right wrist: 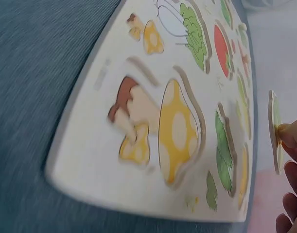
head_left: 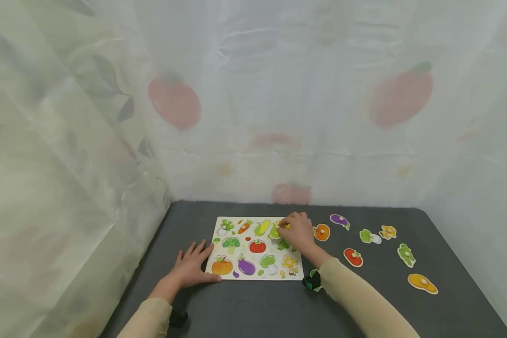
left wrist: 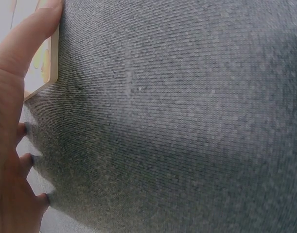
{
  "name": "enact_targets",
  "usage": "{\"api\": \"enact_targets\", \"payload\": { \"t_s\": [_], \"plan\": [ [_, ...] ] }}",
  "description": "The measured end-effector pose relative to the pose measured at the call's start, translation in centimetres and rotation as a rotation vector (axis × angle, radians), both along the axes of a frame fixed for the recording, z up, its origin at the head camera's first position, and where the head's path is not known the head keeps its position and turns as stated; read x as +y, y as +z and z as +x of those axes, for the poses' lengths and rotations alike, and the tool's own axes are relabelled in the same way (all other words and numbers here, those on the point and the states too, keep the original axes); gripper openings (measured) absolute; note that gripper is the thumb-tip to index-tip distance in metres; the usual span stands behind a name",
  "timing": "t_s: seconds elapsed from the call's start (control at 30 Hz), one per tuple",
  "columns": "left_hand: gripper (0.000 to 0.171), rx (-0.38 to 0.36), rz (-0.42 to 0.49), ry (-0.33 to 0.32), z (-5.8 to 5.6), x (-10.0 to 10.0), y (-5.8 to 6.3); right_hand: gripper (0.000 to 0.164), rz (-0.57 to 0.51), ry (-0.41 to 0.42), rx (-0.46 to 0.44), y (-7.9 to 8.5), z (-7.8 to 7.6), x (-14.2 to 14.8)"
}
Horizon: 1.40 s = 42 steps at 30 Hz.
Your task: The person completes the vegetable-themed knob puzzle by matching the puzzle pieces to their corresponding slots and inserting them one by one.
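My right hand [head_left: 297, 232] pinches a yellow-and-green corn puzzle piece [head_left: 274, 231] over the far right part of the board. In the right wrist view the corn piece [right wrist: 275, 131] shows edge-on, raised above the board, with thumb and fingertips at its face. The pale puzzle board [head_left: 236, 253] carries vegetable pictures, among them a tomato, an eggplant, a pumpkin and a mushroom. My left hand [head_left: 190, 270] lies with fingers spread at the board's left side. Its thumb rests on the near left corner, seen also in the left wrist view.
Right of the board lie loose knobbed pieces: a pumpkin [head_left: 322, 232], an eggplant [head_left: 340, 221], a tomato [head_left: 353, 257], a leafy green [head_left: 369, 236], a mushroom [head_left: 388, 232], a green vegetable [head_left: 406, 255] and a yellow one [head_left: 422, 283]. A printed curtain [head_left: 279, 94] hangs behind the dark table.
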<state>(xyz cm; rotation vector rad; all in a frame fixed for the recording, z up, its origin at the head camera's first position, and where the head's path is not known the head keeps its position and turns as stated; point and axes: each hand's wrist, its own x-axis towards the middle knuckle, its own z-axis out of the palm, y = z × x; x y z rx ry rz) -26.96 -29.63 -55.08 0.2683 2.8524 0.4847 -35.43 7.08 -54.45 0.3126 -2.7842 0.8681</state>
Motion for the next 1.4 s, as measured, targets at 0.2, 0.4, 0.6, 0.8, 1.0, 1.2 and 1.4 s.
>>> {"api": "enact_targets", "payload": {
  "t_s": [0.2, 0.4, 0.6, 0.8, 1.0, 1.2, 1.4],
  "plan": [
    [0.116, 0.0, 0.01, 0.002, 0.0, 0.0, 0.0, 0.009, 0.008, -0.003, -0.021, -0.4, -0.7, -1.8],
    [0.115, 0.0, 0.009, 0.0, 0.0, 0.0, -0.1, 0.009, 0.03, -0.021, -0.025, -1.1, -1.5, -3.4],
    [0.116, -0.002, 0.008, 0.005, -0.1, 0.1, -0.2, 0.01, 0.038, -0.026, -0.022, -1.4, -1.8, -4.5],
    [0.115, 0.004, 0.016, 0.007, -0.1, 0.1, -0.3, 0.009, 0.039, -0.024, -0.027, -1.7, -2.0, -5.2],
    [0.116, 0.026, 0.045, -0.005, 0.2, 0.1, -0.3, 0.01, 0.039, -0.03, -0.025, -2.0, -2.1, -5.5],
    [0.118, 0.036, 0.06, 0.0, 0.2, 0.0, -0.6, 0.012, 0.04, -0.037, -0.027, -2.1, -2.2, -5.7],
    [0.119, 0.029, 0.027, 0.011, 0.0, -0.1, -1.0, 0.015, 0.035, -0.049, -0.032, -2.2, -2.4, -6.0]
  ]
}}
